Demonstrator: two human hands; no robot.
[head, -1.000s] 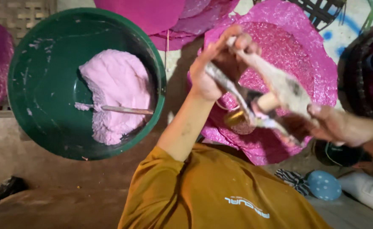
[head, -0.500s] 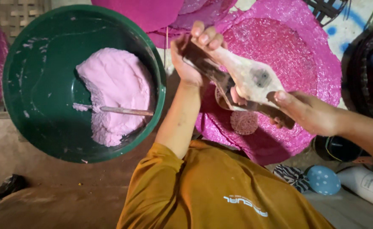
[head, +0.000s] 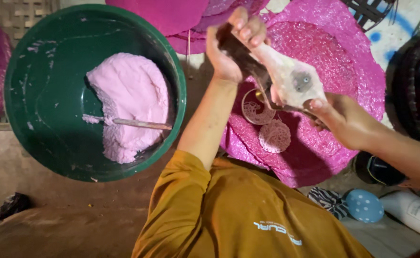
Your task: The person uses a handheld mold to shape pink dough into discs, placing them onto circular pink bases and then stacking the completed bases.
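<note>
My left hand (head: 234, 45) grips the dark upper end of a wooden hand press (head: 291, 81), pale with dough, with a bolt in its middle. My right hand (head: 341, 119) holds the press's lower end. Both hold it slanted above a glittery pink round mat (head: 343, 62). A round metal cup (head: 255, 107) hangs under the press with pink strands in it. A small round nest of pink strands (head: 274, 136) lies on the mat just below. My mustard-coloured shirt (head: 248, 215) fills the bottom.
A big green basin (head: 38, 95) at the left holds a lump of pink dough (head: 129, 105) with a thin stick (head: 133, 123) in it. More pink mats (head: 172, 14) lie at the top. A dark woven basket (head: 413, 81), blue dotted ball (head: 362, 205) and white bottle (head: 410, 210) sit right.
The press's two handles, spread apart a second ago, have come together. My left hand has moved up and left with its end; the strand nest now shows on the mat.
</note>
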